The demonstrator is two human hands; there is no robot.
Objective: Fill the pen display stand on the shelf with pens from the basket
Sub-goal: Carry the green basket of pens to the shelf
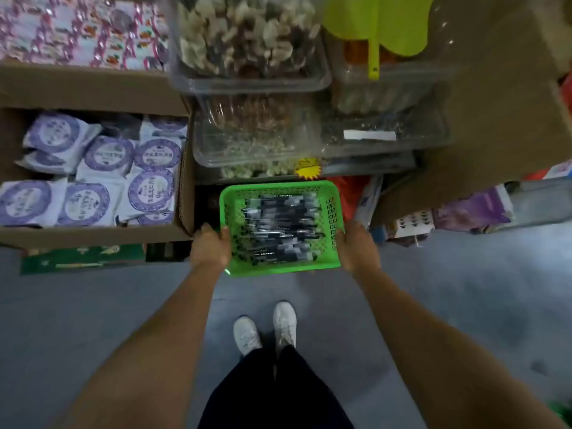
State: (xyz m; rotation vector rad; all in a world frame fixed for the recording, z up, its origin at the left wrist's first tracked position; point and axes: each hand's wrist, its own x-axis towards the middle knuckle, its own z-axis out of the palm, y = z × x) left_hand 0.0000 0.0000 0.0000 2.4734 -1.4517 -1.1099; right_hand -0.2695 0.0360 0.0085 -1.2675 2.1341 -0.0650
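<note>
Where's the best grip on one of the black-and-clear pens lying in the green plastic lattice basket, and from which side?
Probably mid-barrel, coming straight down from above. The black-and-clear pens lie flat, stacked side by side across the green plastic lattice basket, whose walls block any sideways approach. The left hand and right hand each grip an opposite rim, so one must let go first.

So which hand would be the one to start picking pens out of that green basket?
Hard to call: the left hand and right hand each grip a side of the green basket, evenly placed beside the pens. Either could let go. No display stand is in view to favour one.
</note>
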